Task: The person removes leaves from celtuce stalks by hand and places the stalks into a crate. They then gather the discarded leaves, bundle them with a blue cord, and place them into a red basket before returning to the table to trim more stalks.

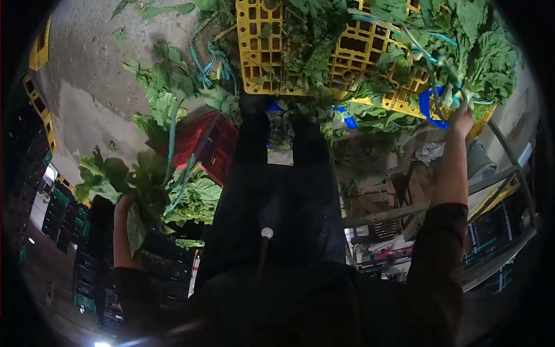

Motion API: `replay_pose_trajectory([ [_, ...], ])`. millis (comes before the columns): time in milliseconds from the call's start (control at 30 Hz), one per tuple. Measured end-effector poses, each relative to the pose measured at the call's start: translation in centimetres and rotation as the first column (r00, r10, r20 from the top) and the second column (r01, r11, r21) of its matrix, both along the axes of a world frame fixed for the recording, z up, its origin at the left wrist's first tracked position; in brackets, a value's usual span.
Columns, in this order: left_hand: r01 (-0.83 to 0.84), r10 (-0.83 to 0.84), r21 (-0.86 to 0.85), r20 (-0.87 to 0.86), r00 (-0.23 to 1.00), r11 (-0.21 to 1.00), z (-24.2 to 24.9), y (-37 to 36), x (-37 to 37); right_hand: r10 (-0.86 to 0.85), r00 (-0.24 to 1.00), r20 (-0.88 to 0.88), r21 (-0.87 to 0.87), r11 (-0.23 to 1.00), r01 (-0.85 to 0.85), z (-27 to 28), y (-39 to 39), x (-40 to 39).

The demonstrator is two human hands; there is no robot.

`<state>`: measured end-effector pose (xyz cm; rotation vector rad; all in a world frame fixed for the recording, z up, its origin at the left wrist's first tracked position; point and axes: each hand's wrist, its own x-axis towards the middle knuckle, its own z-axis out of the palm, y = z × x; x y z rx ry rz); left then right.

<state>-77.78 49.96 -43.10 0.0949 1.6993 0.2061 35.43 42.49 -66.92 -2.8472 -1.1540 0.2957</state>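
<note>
Head view: left hand grips leafy bunch; right hand grasps greens.

Just above the left hand's fingers, the bunch of leaves is deep green. By the right hand's fingers, pale green leaves carry blue ties over a yellow crate. A red crate lies between the two hands.

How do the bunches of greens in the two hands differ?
The left hand grips the left bunch beside the body, apart from the yellow crate; the right hand grips the right bunch at that crate's edge. The right bunch shows pale stems and a blue strip; the left bunch only leaves. Both are leafy greens.
</note>
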Motion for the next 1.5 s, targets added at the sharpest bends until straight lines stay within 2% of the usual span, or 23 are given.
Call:
replay_pose_trajectory([
  [67, 0.244, -0.252, -0.065, -0.313, 0.916, 0.968, 5.4, -0.8, 9.9, -0.136, 0.991, 0.003, -0.178, 0.975, 0.134, 1.9, -1.4, 0.0],
  [100, 0.039, -0.048, -0.035, -0.310, 0.949, 0.999, 6.5, -2.9, 10.0, -0.113, 0.994, 0.010, -0.246, 0.963, 0.112, 1.5, -3.0, 1.2],
  [200, -0.105, 0.065, -0.073, -0.419, 0.906, 0.992, 7.7, -4.0, 12.7, -0.083, 0.996, 0.014, -0.539, 0.839, 0.077, -0.9, -7.4, 2.6],
  [300, -0.257, 0.208, -0.043, -0.466, 0.860, 0.966, 8.6, -4.7, 15.5, -0.083, 0.991, -0.102, -0.580, 0.814, 0.008, -0.6, -8.5, -0.6],
  [400, -0.318, 0.318, 0.070, -0.408, 0.856, 0.945, 7.4, -7.1, 14.1, 0.164, 0.962, -0.220, -0.682, 0.679, -0.272, -1.5, -8.8, -2.8],
  [467, -0.194, 0.232, 0.183, -0.216, 0.948, 0.964, 5.4, -5.5, 16.7, 0.494, 0.778, -0.389, 0.058, 0.856, -0.514, -1.5, -6.8, -5.8],
  [500, -0.087, 0.099, 0.311, -0.025, 0.995, 0.946, 4.1, -4.6, 17.8, 0.494, 0.782, -0.380, 0.055, 0.856, -0.514, 1.1, -3.7, -8.7],
  [533, 0.324, -0.242, 0.242, -0.315, 0.918, 0.915, 2.6, -4.9, 16.9, 0.187, 0.734, -0.653, -0.005, 0.968, -0.251, 4.3, 1.1, -15.8],
  [567, 0.324, -0.244, 0.253, -0.302, 0.922, 0.911, 2.1, -3.8, 18.3, -0.123, 0.536, -0.835, -0.142, 0.990, 0.006, 9.1, 5.2, -23.0],
  [633, 0.165, -0.162, 0.339, -0.036, 0.986, 0.926, 0.3, -1.8, 24.0, -0.204, 0.350, -0.914, -0.193, 0.979, 0.067, 11.8, 7.7, -28.8],
  [767, -0.193, -0.008, 0.331, 0.521, 0.853, 0.924, -4.4, 3.2, 35.1, 0.070, 0.077, -0.995, 0.060, 0.992, -0.114, 13.6, 10.9, -37.1],
  [867, -0.416, 0.107, 0.171, 0.818, 0.565, 0.893, -4.0, 5.1, 41.5, 0.534, 0.179, -0.826, 0.404, 0.784, -0.471, 13.7, 11.8, -41.2],
  [900, -0.182, -0.358, 0.684, 0.567, 0.742, 0.706, -6.4, 3.1, 39.1, 0.641, 0.227, -0.733, 0.418, 0.688, -0.593, 13.1, 11.8, -41.8],
  [933, -0.184, -0.357, 0.682, 0.570, 0.740, 0.708, -6.0, 3.2, 38.6, 0.659, 0.295, -0.692, 0.423, 0.702, -0.574, 12.9, 12.1, -42.3],
  [1000, -0.329, 0.067, 0.260, 0.685, 0.726, 0.908, -4.8, 2.9, 37.2, 0.674, 0.377, -0.635, 0.384, 0.699, -0.603, 13.4, 12.8, -41.2],
  [1067, -0.261, -0.042, 0.399, 0.611, 0.791, 0.879, -5.3, 0.5, 32.3, 0.731, 0.465, -0.500, 0.308, 0.652, -0.693, 13.5, 12.8, -40.2],
  [1100, 0.098, -0.254, 0.609, 0.175, 0.951, 0.787, -6.0, -1.4, 28.4, 0.732, 0.460, -0.504, 0.310, 0.650, -0.694, 13.7, 12.2, -40.0],
  [1133, 0.489, -0.377, 0.616, -0.313, 0.872, 0.618, -5.2, -0.6, 28.7, 0.698, 0.451, -0.557, 0.249, 0.658, -0.711, 14.0, 11.5, -39.8],
  [1167, -0.224, 0.273, 0.346, -0.102, 0.957, 0.911, -3.5, -0.9, 29.4, 0.661, 0.442, -0.606, 0.188, 0.659, -0.728, 14.0, 11.1, -39.4],
  [1233, -0.364, 0.332, 0.172, 0.190, 0.924, 0.915, -2.5, -1.6, 24.1, 0.561, 0.543, -0.624, 0.095, 0.745, -0.660, 13.2, 10.7, -37.4],
  [1300, -0.265, 0.327, 0.273, -0.214, 0.921, 0.925, -2.4, -8.0, 14.0, 0.445, 0.668, -0.597, 0.026, 0.842, -0.538, 11.9, 10.2, -33.9],
  [1400, -0.524, 0.420, -0.025, -0.566, 0.710, 0.851, 3.6, -9.2, 16.6, 0.363, 0.754, -0.547, -0.064, 0.880, -0.470, 12.6, 9.9, -29.9],
  [1500, -0.426, 0.136, -0.351, -0.617, 0.775, 0.834, 8.6, -10.1, 19.3, 0.366, 0.746, -0.556, 0.004, 0.899, -0.438, 11.8, 7.6, -27.1],
])
